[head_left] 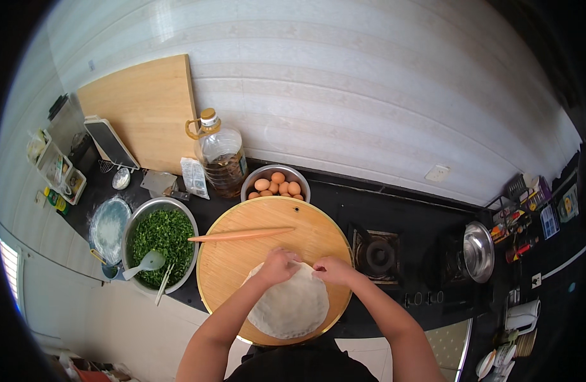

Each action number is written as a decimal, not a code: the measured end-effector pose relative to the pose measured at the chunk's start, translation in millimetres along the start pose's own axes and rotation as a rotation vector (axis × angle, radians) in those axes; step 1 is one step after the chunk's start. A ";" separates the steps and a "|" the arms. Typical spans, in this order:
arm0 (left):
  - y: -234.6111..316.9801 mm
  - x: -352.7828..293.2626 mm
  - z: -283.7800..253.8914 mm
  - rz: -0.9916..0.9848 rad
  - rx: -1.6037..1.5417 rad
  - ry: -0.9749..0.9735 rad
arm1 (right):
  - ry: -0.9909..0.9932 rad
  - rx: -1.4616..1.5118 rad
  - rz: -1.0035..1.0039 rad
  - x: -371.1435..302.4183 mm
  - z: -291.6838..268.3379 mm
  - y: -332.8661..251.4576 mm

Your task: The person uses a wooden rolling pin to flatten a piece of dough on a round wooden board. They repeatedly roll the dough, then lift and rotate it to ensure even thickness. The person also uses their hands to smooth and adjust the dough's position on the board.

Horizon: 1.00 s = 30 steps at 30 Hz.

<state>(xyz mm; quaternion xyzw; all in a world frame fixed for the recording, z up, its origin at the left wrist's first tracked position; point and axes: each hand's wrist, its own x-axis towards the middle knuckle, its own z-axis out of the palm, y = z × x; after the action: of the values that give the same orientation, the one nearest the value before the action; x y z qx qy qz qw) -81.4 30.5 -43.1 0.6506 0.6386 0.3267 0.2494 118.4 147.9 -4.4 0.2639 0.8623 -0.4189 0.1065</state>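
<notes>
A large, pale, round sheet of dough (289, 304) lies on a round wooden board (218, 274), toward its near side. At the dough's far edge, my left hand (279, 266) bends its fingers down onto the rim, closed on it. My right hand (333, 270) pinches the same rim a little to the right, thumb and fingers together. Small crimp-like marks show along the dough's near edge. Beyond my hands a tapered wooden rolling pin (242, 234) rests across the board, touched by neither hand. My fingertips are partly hidden.
Left of the board stands a steel bowl of chopped greens (159, 235) with a ladle (148, 262) and chopsticks (164, 285). Behind are a bowl of eggs (277, 186) and an oil jug (223, 159). A gas burner (377, 254) and steel basin (478, 251) are at right.
</notes>
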 end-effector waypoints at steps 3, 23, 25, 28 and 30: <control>15.2 5.5 12.4 0.059 -0.060 0.010 | 0.022 0.146 0.059 -2.8 5.9 0.6; 30.0 8.4 23.2 0.023 -0.071 -0.150 | 0.036 0.325 0.140 -29.5 26.1 25.7; 37.7 8.3 25.3 0.080 0.009 -0.131 | 0.019 0.309 0.135 -34.6 25.0 22.8; 50.0 9.0 24.2 0.193 0.099 -0.205 | -0.018 0.249 0.088 -43.0 22.2 17.3; 45.8 10.9 27.5 0.159 0.067 -0.237 | -0.012 0.349 0.057 -46.7 27.7 21.3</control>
<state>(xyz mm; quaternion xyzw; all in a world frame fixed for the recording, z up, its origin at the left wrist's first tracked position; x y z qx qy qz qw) -30.6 41.1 -26.2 0.7411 0.5617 0.2448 0.2743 168.1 120.1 -17.0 0.3003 0.7680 -0.5605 0.0763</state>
